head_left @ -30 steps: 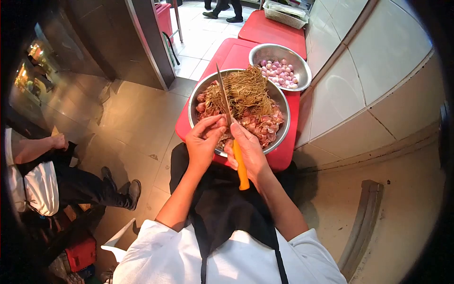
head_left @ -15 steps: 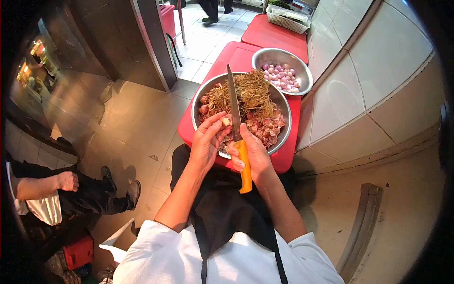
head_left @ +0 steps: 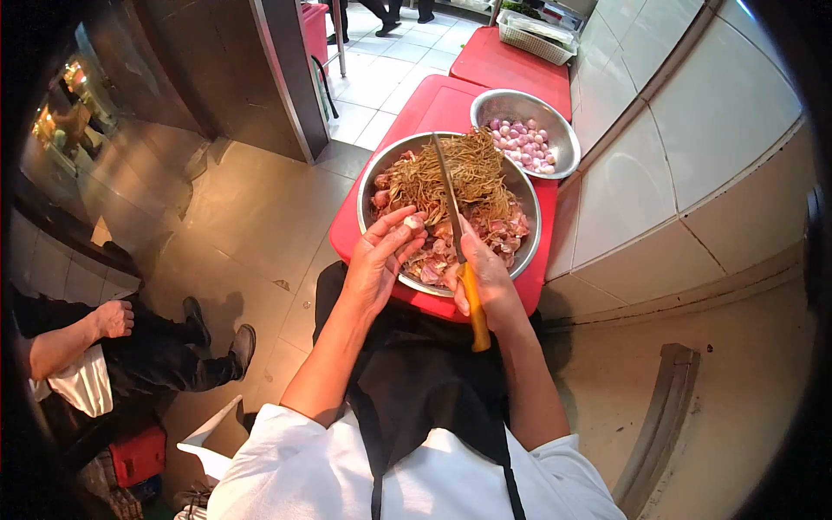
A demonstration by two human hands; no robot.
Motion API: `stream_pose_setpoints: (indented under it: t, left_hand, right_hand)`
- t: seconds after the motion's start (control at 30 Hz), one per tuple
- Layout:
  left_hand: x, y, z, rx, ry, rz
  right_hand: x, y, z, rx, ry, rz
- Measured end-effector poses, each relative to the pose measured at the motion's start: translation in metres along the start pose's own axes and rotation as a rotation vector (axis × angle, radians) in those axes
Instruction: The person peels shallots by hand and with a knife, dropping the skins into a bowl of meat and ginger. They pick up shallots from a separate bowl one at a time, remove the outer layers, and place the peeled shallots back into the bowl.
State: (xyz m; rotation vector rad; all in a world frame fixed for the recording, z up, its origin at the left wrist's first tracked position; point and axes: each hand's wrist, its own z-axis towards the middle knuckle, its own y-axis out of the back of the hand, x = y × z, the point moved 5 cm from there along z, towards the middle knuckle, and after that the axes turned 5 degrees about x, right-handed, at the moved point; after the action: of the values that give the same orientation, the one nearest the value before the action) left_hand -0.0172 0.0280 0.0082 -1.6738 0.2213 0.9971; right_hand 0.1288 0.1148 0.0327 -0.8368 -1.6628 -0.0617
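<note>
My left hand (head_left: pixel 374 260) pinches a small shallot (head_left: pixel 414 223) between its fingertips, with a pale cut end showing. My right hand (head_left: pixel 487 273) grips the orange-yellow handle of a knife (head_left: pixel 447 184), its long blade pointing up and away, apart from the shallot. Under both hands sits a large metal bowl (head_left: pixel 523 185). It holds unpeeled shallots (head_left: pixel 380 198), papery skins (head_left: pixel 426 265) and a heap of dry brown roots (head_left: pixel 472 179). Behind it to the right, a smaller metal bowl (head_left: pixel 568 141) contains several peeled pink-white shallots (head_left: pixel 523 144).
Both bowls rest on a red table (head_left: pixel 407 113); another red surface (head_left: pixel 494 62) behind carries a white basket (head_left: pixel 536 45). A tiled wall (head_left: pixel 628 191) runs along the right. At left, a seated person's hand (head_left: pixel 113 319) and legs show; others' legs (head_left: pixel 381 17) stand farther back.
The knife and my right hand have shifted slightly right, and the blade has moved away from the shallot. My left hand keeps its pinch. The view has shifted a little.
</note>
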Motion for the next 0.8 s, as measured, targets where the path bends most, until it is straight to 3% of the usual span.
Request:
stream_pose_setpoints:
  t: [0.17, 0.3, 0.57, 0.77, 0.8]
  left_hand:
    - [0.005, 0.005, 0.001, 0.022, -0.028, 0.109]
    - [0.003, 0.003, 0.000, 0.029, -0.075, 0.162]
    - [0.005, 0.004, 0.001, 0.058, 0.037, -0.010]
    - [0.003, -0.006, 0.002, 0.034, 0.008, -0.021]
    - [0.004, -0.006, 0.001, 0.026, 0.008, -0.017]
  right_hand:
    - [0.007, 0.001, -0.003, 0.019, 0.075, -0.255]
    - [0.004, 0.000, -0.004, 0.015, 0.064, -0.220]
    - [0.016, -0.014, -0.013, 0.036, 0.063, -0.334]
    - [0.022, -0.016, -0.011, 0.048, 0.535, -0.777]
    - [0.022, -0.016, -0.011, 0.054, 0.513, -0.803]
